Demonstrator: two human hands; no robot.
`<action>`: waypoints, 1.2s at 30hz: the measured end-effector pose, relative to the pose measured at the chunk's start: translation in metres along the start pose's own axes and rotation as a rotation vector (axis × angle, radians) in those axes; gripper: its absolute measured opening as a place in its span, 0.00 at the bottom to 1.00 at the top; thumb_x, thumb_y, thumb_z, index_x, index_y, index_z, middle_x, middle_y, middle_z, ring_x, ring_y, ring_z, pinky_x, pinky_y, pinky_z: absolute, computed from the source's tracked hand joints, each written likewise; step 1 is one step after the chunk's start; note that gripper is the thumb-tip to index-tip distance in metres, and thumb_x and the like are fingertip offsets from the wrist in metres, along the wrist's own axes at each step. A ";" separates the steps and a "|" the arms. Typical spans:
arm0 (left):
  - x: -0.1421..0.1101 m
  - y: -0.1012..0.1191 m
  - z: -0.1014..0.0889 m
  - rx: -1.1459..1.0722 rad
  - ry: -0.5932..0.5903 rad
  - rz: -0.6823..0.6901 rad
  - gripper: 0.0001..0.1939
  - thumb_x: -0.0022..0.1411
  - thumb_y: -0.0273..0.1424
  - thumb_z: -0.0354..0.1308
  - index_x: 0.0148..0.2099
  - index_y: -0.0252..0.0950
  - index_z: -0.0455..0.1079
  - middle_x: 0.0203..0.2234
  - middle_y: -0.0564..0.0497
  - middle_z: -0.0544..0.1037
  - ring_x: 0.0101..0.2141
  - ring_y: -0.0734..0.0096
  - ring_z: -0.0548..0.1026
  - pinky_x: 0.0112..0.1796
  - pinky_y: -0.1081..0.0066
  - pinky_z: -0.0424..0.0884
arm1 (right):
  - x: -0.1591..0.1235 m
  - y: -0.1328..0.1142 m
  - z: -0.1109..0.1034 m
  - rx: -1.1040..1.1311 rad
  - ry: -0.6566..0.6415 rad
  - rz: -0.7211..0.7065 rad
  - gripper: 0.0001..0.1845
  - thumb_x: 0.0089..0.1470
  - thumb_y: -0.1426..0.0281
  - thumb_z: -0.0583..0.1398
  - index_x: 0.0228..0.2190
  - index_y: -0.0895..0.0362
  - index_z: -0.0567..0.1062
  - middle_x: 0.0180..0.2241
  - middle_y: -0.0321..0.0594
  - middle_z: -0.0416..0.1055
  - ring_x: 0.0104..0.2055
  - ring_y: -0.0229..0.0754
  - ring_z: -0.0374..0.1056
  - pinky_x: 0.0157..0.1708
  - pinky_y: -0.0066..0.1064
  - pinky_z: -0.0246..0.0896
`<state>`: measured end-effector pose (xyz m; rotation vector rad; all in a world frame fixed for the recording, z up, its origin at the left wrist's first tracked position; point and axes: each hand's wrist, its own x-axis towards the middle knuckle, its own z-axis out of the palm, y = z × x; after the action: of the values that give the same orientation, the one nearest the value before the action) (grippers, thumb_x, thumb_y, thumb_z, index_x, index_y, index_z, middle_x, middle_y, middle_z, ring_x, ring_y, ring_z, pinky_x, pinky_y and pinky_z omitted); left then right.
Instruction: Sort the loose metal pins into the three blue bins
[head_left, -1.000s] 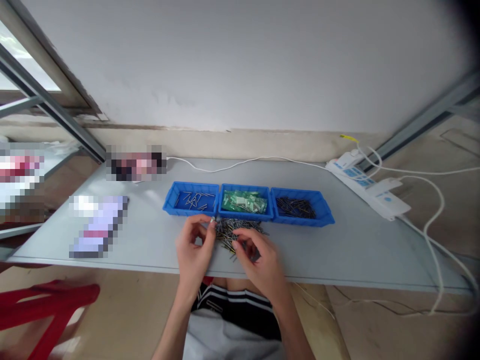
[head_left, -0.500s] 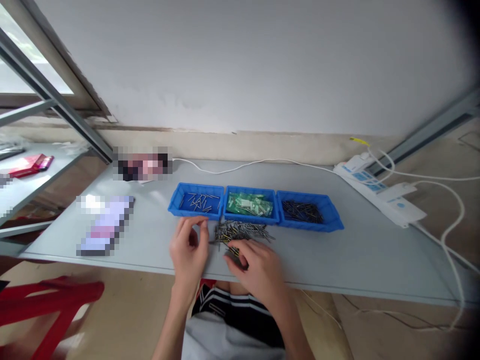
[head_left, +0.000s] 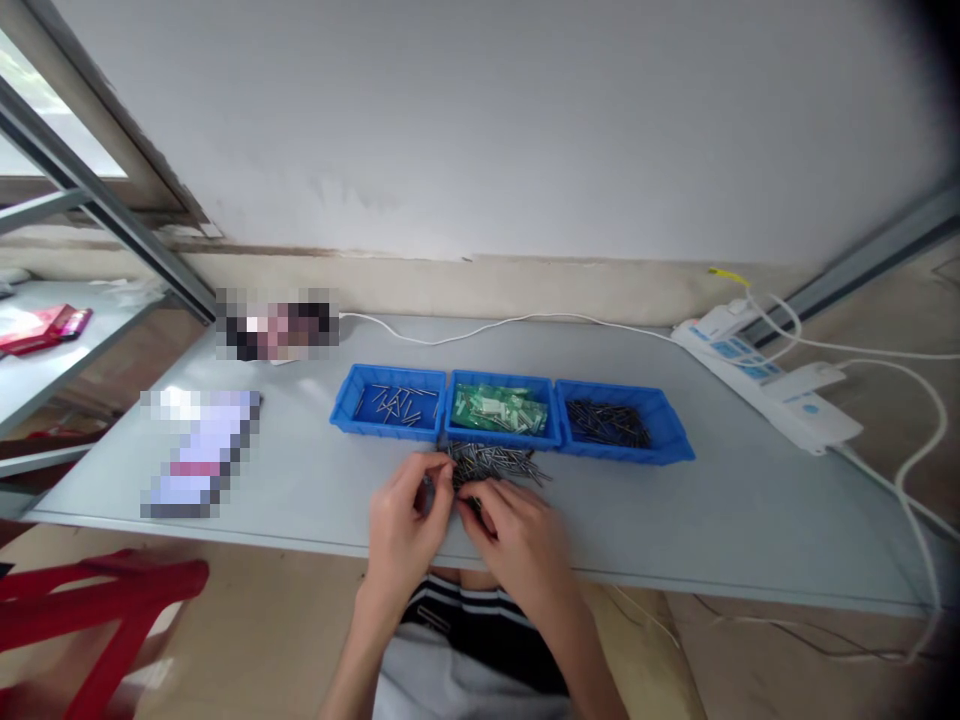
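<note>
A loose pile of thin metal pieces (head_left: 501, 462), like screws or nails, lies on the grey table. My left hand (head_left: 409, 515) is at the pile's left edge with thumb and forefinger pinched together; whatever is between them is too small to name. Over the pile's near side, my right hand (head_left: 521, 535) is closed, its fingertips close to the left ones and touching or almost touching the pieces. Behind the pile stand three blue bins in a row: a left bin (head_left: 386, 431) with a few silver pins, a middle bin (head_left: 502, 440) with green-and-clear packets, and a right bin (head_left: 667, 430) with dark pins.
A white power strip (head_left: 772, 390) with cables lies at the right back. A thin white cord (head_left: 517, 320) runs along the wall side. Two blurred-out items, one purple (head_left: 206, 450), rest on the left. A red stool (head_left: 112, 590) stands below the table's front edge.
My left hand drew back left from the pile, then returned right and nearer the right hand. My right hand moved slightly toward me and closed. The view shifted a little.
</note>
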<state>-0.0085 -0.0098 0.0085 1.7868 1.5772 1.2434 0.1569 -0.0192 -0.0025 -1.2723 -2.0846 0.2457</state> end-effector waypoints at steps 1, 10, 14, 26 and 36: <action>-0.001 -0.001 -0.001 -0.009 -0.001 -0.003 0.09 0.75 0.32 0.58 0.42 0.39 0.78 0.30 0.53 0.82 0.25 0.74 0.73 0.29 0.75 0.67 | 0.000 0.000 0.000 0.008 0.009 0.007 0.08 0.72 0.72 0.59 0.38 0.52 0.76 0.27 0.35 0.76 0.28 0.42 0.72 0.31 0.34 0.61; -0.005 0.002 -0.003 -0.134 -0.119 0.052 0.10 0.75 0.31 0.58 0.51 0.39 0.80 0.35 0.50 0.81 0.27 0.73 0.73 0.30 0.74 0.70 | -0.004 0.002 -0.001 0.237 0.181 0.117 0.03 0.73 0.70 0.60 0.44 0.51 0.74 0.34 0.36 0.80 0.32 0.40 0.76 0.33 0.30 0.69; -0.004 0.007 0.003 -0.196 -0.143 0.059 0.07 0.75 0.32 0.60 0.47 0.39 0.81 0.33 0.51 0.80 0.26 0.73 0.73 0.29 0.75 0.70 | -0.003 0.001 -0.006 0.334 0.247 0.139 0.03 0.72 0.71 0.59 0.44 0.51 0.74 0.36 0.38 0.80 0.32 0.39 0.76 0.34 0.29 0.72; -0.003 0.006 0.006 -0.137 -0.172 0.175 0.08 0.75 0.25 0.59 0.45 0.39 0.79 0.40 0.48 0.83 0.34 0.72 0.79 0.36 0.75 0.74 | -0.006 0.001 -0.013 0.492 0.252 0.140 0.11 0.71 0.75 0.60 0.48 0.50 0.80 0.38 0.38 0.80 0.34 0.39 0.75 0.34 0.29 0.72; -0.004 0.002 0.005 -0.179 -0.061 0.162 0.09 0.70 0.21 0.61 0.44 0.38 0.81 0.33 0.53 0.85 0.26 0.77 0.76 0.31 0.79 0.73 | -0.006 -0.001 -0.015 0.535 0.159 0.136 0.17 0.73 0.73 0.58 0.58 0.49 0.77 0.42 0.40 0.79 0.38 0.40 0.75 0.36 0.31 0.72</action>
<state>-0.0031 -0.0135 0.0066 1.8474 1.2656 1.3441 0.1676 -0.0273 0.0066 -1.0614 -1.6457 0.6885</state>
